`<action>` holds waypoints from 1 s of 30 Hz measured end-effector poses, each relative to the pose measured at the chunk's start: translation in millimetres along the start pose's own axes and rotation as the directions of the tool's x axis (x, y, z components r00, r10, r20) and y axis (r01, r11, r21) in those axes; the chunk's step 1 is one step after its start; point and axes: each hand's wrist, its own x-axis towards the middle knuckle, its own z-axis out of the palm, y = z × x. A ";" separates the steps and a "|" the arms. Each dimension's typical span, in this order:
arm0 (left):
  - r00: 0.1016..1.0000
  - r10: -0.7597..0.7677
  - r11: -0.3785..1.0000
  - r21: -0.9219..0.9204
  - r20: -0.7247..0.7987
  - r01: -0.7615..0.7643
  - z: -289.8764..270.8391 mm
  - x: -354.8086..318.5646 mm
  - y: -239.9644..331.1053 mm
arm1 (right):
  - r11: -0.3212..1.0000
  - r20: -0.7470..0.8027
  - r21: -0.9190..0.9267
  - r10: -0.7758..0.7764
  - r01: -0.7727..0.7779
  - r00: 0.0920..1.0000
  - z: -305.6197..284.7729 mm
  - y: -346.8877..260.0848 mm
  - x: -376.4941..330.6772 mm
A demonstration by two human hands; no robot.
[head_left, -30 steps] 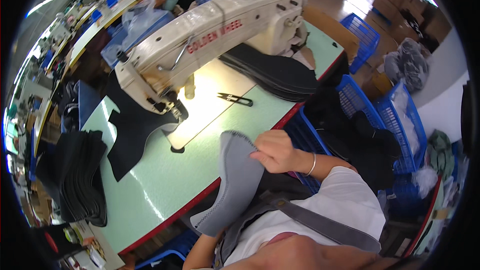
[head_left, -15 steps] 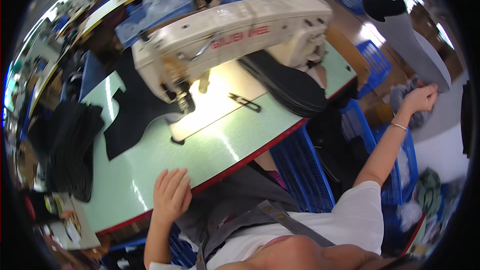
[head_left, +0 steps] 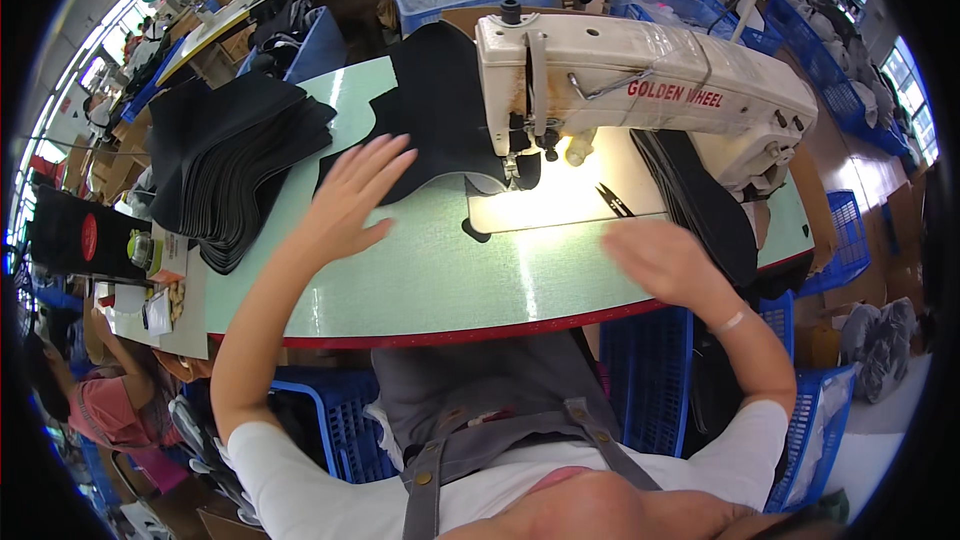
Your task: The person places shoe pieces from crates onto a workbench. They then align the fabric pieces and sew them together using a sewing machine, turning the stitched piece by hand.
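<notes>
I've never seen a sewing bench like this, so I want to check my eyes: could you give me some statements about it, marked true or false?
1. The left hand is open and holds nothing. True.
2. The dark snips are in the left hand. False: they lie on the work surface, nearer the right hand.
3. A thick stack of black pieces lies to the left of the sewing machine. True.
4. The tabletop is bright red. False: it is pale green, with a red front edge.
5. The area around the needle is unlit. False: bright light falls there.
</notes>
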 end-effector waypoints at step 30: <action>0.982 0.121 0.973 -0.180 -0.146 -0.146 101.1 83.9 43.1 | 0.644 0.210 0.565 0.493 -0.516 0.844 137.9 50.0 55.3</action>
